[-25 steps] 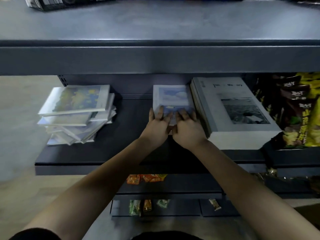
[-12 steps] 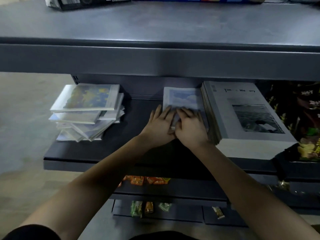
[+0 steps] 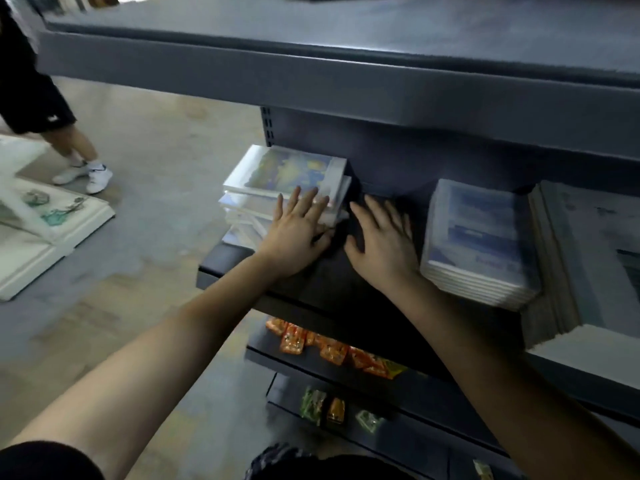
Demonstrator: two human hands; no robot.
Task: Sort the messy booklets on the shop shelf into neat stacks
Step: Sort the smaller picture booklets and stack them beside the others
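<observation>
You view a dim, cool-toned scene lit from above. The upper shelf shades the recess beneath it. Pale glare marks the messy booklets. Motion blur softens the floor, and straight lines bend near the frame edges.

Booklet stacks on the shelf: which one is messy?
The left stack, under the left hand: its booklets fan out crookedly; the blue stack sits squared.

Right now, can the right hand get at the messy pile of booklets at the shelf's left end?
Probably yes: the right hand is open just beside the messy pile, with only bare shelf between.
</observation>
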